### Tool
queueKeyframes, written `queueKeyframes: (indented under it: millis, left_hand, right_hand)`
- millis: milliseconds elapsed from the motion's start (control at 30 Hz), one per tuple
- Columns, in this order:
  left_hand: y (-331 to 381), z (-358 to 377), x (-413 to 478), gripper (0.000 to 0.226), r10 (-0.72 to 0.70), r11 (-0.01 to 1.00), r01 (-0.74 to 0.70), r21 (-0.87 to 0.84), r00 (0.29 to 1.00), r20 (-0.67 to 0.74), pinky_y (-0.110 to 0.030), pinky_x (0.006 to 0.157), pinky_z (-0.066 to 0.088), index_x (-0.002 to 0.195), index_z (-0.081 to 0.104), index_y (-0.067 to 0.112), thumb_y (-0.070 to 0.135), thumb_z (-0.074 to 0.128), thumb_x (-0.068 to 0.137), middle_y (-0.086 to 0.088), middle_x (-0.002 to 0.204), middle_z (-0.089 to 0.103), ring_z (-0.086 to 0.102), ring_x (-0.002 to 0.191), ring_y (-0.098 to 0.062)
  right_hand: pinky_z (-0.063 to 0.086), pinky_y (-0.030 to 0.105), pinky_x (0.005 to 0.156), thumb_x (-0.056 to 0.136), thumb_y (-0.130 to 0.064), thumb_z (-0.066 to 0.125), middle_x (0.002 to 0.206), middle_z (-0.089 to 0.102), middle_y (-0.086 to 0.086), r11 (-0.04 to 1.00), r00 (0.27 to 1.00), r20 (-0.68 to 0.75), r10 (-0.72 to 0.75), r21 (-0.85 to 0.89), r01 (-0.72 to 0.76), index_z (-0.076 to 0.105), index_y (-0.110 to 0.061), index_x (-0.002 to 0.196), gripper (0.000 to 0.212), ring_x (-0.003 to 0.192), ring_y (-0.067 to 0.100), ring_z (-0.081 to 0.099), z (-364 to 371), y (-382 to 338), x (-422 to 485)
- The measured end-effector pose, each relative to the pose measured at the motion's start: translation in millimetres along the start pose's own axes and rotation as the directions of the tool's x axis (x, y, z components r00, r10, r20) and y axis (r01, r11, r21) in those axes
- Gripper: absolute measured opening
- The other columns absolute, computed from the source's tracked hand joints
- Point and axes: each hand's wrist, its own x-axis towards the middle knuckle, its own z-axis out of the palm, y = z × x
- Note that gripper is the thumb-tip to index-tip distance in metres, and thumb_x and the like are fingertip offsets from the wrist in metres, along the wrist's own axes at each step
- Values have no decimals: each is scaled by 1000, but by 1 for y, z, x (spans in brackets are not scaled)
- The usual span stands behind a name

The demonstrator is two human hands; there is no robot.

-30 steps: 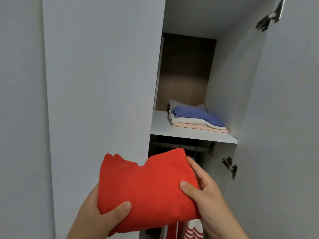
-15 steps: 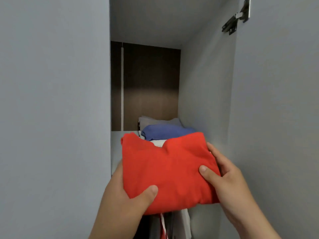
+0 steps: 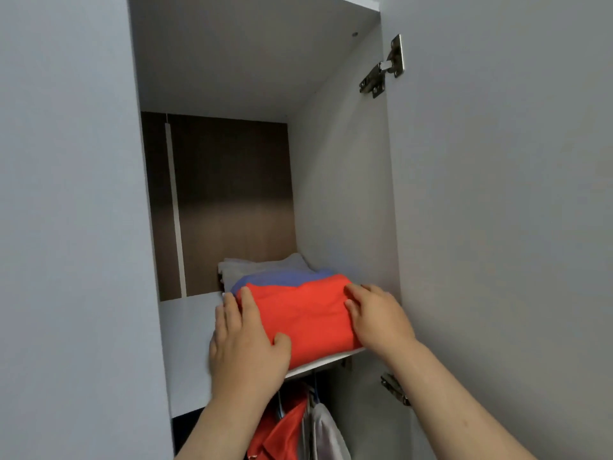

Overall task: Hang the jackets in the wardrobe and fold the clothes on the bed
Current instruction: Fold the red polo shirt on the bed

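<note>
Already the red top lay on the pile at the front right of the shelf. Left hand and right hand pressed flat on its ends, each grip apart, clamping nothing. Its front edge sat at the lip; a careless withdrawal could drag it off.

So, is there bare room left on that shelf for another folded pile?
Yes: the shelf is bare left of the red folded garment, up to the side panel. The right is crowded: the stack fills it, left hand and right hand resting on top.
</note>
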Motion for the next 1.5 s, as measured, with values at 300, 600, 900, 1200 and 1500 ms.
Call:
queueKeyframes:
  millis: [300, 600, 900, 1200, 1500]
  left_hand:
    - [-3, 26, 37, 84, 61, 985, -116, 128, 925, 374, -39, 121, -2, 157, 8, 35, 78, 21, 87, 4, 166, -7, -17, 150, -19]
    - [-10, 45, 66, 84, -12, 992, -45, 120, 901, 434, -40, 120, -8, 156, 0, 38, 79, 23, 87, 8, 163, -19, -28, 146, -17]
    - [-14, 26, 49, 85, 140, 988, -155, 27, 944, 298, -36, 121, 9, 149, 31, 45, 77, 57, 75, 10, 164, 11, -2, 151, -11]
    - [1, 24, 29, 74, 256, 911, -272, 311, 962, 92, -39, 120, 18, 149, 37, 28, 70, 41, 88, 1, 158, 33, 22, 148, -19]
    - [-7, 18, 2, 67, 258, 954, -264, 141, 964, 60, -32, 117, 21, 150, 34, 32, 62, 45, 92, 6, 158, 33, 24, 147, -13]
  right_hand:
    - [21, 36, 120, 103, -51, 30, 162, 26, 3, 995, 970, 233, -73, -45, 85, 33, -30, 153, 54, 147, 22, 25, 22, -7, 25]
    - [7, 32, 123, 103, -51, 24, 166, 10, 4, 995, 935, 344, -85, -21, 98, 15, -26, 158, 61, 152, 19, 9, 47, 4, 62]
    - [22, 38, 118, 101, -52, 32, 163, 21, 4, 998, 989, 148, -18, 65, 8, 29, -30, 154, 58, 145, 27, 24, 41, 10, 29]
    - [19, 42, 117, 99, -43, 41, 159, 30, 10, 998, 995, -90, -39, 43, 43, 43, -23, 147, 51, 143, 29, 28, 36, 5, 1]
    - [28, 46, 117, 90, -17, 62, 152, 41, 14, 968, 983, -178, -49, 233, 91, 52, -8, 139, 51, 141, 32, 36, 34, 14, -47]
